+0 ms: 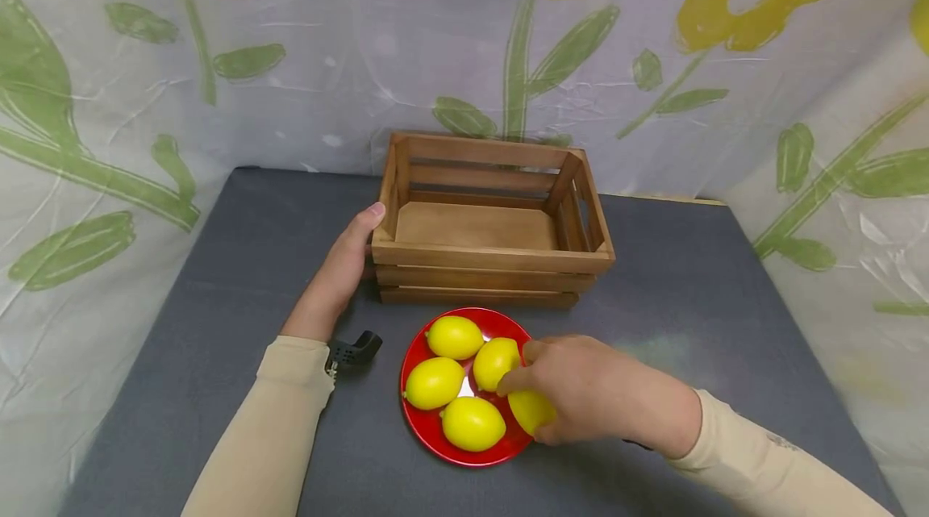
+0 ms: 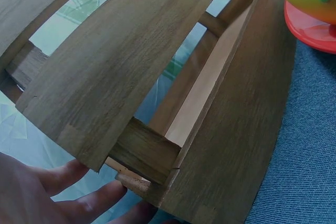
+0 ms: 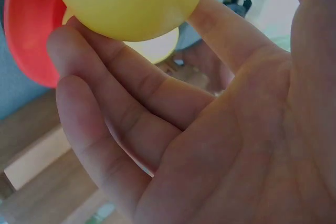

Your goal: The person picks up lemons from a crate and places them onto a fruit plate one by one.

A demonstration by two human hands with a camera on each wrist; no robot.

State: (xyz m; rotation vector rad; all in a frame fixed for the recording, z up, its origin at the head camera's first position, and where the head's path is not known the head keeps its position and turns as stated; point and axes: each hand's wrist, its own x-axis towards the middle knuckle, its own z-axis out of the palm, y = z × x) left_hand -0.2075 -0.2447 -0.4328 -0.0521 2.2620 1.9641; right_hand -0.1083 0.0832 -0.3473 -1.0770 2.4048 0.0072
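Note:
A red plate [image 1: 431, 445] holds several yellow lemons, one of them a lemon [image 1: 473, 423] at the front. My right hand [image 1: 591, 388] reaches over the plate's right edge, its fingers and thumb around the rightmost lemon [image 1: 531, 410], which the hand partly covers. In the right wrist view this lemon [image 3: 131, 6] lies against the fingers. Behind the plate stands a slatted wooden crate [image 1: 493, 261] with a bare bottom. My left hand [image 1: 341, 263] rests against the crate's left end, thumb up by the rim; in the left wrist view its fingers [image 2: 100, 198] touch the end slats.
Everything stands on a dark grey table [image 1: 653, 291]. A plastic sheet [image 1: 327, 57] printed with yellow flowers and green leaves hangs behind and at both sides. A black strap-like piece [image 1: 356, 349] sticks out from the left wrist beside the plate.

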